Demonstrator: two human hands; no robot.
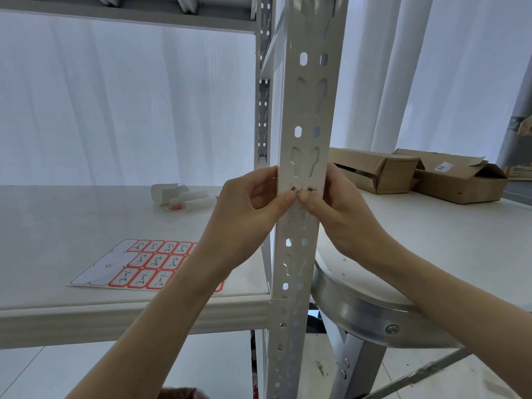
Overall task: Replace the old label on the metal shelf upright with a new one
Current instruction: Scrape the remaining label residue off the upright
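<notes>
The old label (305, 190) looks mostly off the upright (309, 110), with only scraps clinging. The left hand (247, 203) and right hand (336, 210) both clasp the upright, their 2 thumbnails picking at those scraps. The label sheet (149, 263) lies on the shelf (57, 226), so sticking on a new one is yet to come.

Both hands crowd the upright (309, 116) at mid-height, left hand (247, 205) wrapped in from the left, right hand (339, 208) from the right, thumbs meeting on its face; above them that face runs bare; left, on the shelf (72, 226), a label sheet (149, 264) lies near the front edge, markers (191, 202) further back, open board between; right, the round desk (431, 240) sits just beside the upright; cardboard boxes (374, 171) block its far side.
</notes>
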